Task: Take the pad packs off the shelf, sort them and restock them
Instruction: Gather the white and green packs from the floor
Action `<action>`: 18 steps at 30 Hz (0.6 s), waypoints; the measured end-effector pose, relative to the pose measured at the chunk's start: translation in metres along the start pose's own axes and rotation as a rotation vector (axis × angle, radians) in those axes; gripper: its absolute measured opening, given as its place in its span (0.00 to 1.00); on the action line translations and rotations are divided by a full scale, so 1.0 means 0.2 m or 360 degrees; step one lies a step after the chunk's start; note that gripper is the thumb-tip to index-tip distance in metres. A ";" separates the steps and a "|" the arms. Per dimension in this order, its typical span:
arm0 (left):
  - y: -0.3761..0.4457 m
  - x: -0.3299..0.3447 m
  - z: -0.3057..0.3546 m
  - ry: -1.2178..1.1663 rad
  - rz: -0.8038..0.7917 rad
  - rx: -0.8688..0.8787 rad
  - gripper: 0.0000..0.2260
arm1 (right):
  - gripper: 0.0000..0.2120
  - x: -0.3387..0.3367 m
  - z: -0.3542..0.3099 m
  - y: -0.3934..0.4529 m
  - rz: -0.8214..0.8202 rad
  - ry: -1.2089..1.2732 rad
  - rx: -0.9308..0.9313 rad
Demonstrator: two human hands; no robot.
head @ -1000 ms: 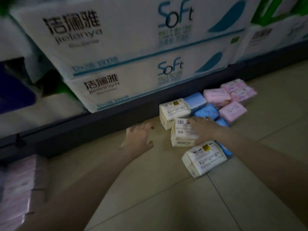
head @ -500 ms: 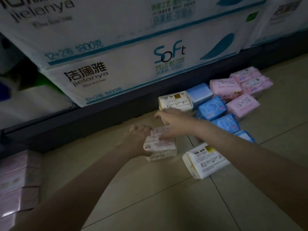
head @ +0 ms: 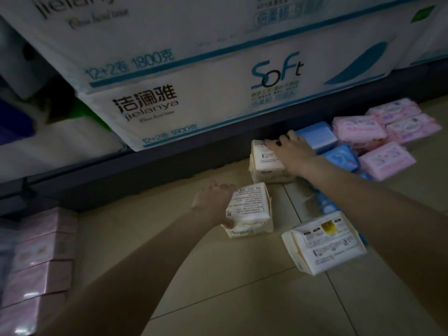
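Left hand (head: 213, 202): gripped a cream pad pack (head: 249, 209) from its left side, thumb at the pack's lower left corner, the pack tilted with its printed face up, over the tiled floor (head: 218, 275). Right hand (head: 291, 151): lay palm down on a second cream pack (head: 266, 166), fingers spread across its top toward the far edge; whether the fingers curled over that edge could not be told through the blur. This second pack sat on the floor just beyond the left hand's pack, close against the dark shelf base (head: 145, 173). Third cream pack (head: 324, 246): on the floor nearer the person than the right hand, under the right forearm's line, just right of the left hand's pack, a yellow mark on its label. Blue packs (head: 341, 158): several, immediately right of the right hand and running back beneath the right forearm, one pale blue pack (head: 317, 134) touching the hand's far side. Pink packs (head: 385, 161): a cluster of four, farther right of the right hand, beyond the blue ones. White tissue cartons (head: 194, 100): stacked on the shelf above and beyond both hands, printed "jielanya" and "Soft". Pink boxes (head: 41, 251): a stack well left of the left forearm, at the picture's edge.
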State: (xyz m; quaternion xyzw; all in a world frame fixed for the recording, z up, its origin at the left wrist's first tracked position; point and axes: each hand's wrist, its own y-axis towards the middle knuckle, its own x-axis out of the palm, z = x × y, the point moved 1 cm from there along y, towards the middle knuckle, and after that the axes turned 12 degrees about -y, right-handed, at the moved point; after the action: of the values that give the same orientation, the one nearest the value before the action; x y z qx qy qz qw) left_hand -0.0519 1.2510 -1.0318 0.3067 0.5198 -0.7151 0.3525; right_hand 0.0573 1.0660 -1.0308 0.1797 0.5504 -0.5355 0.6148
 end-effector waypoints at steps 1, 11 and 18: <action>-0.01 0.01 0.00 0.0002 -0.0024 -0.0021 0.35 | 0.40 -0.01 -0.01 -0.01 -0.0006 0.0030 0.0029; -0.31 -0.45 -0.05 0.0048 -0.0430 0.0215 0.37 | 0.34 -0.51 0.02 -0.39 0.0109 0.0881 -0.0119; -1.19 -1.32 -0.40 -0.0209 -0.0359 0.0132 0.31 | 0.23 -1.53 -0.14 -0.79 0.0582 0.0955 -0.0304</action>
State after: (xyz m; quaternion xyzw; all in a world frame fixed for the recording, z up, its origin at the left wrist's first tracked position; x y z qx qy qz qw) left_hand -0.0931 1.4264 -0.7157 0.2133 0.4968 -0.7897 0.2900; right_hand -0.0358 1.1722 -0.7153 0.3661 0.7125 -0.2864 0.5256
